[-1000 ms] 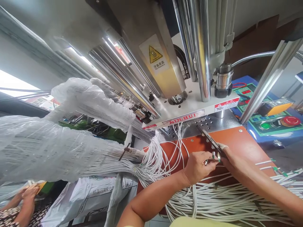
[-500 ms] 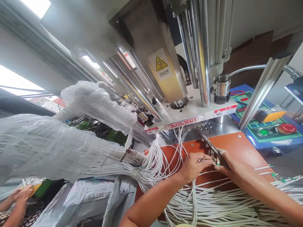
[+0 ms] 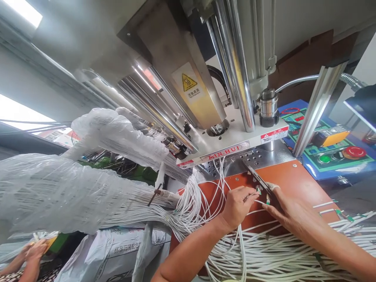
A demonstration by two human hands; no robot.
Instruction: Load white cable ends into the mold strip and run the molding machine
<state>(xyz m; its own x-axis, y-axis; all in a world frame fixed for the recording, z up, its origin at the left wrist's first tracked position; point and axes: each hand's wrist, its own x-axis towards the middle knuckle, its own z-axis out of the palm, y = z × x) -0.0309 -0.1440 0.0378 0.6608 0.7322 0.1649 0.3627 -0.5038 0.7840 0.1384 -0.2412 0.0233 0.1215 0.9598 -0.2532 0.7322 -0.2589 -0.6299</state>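
the person's left hand is mostly closed, and its thumb and first finger pinch a thin piece, but this piece is too small to tell if it is a wire end or a little tool. the right hand is partly open, with the fingers reaching forward, and a white wrap on its thumb is touching the near end of a dark metal strip; i cannot tell if this hand really grips the strip. the strip lies at a slant on an orange-brown board, and its far end is near a steel plate with many holes. small green-tipped wire ends are between the two hands, just beside the strip. many white wires lie in a thick mass below the hands, and more white wires in bundles wrapped with clear plastic film come from the left side. above the board stands a moulding machine with chrome columns, a yellow heat warning sticker and a "min-hui" label. on the right is a control panel with a red stop button. at the bottom left corner, the hands of another person are blurred, beside a white woven sack.
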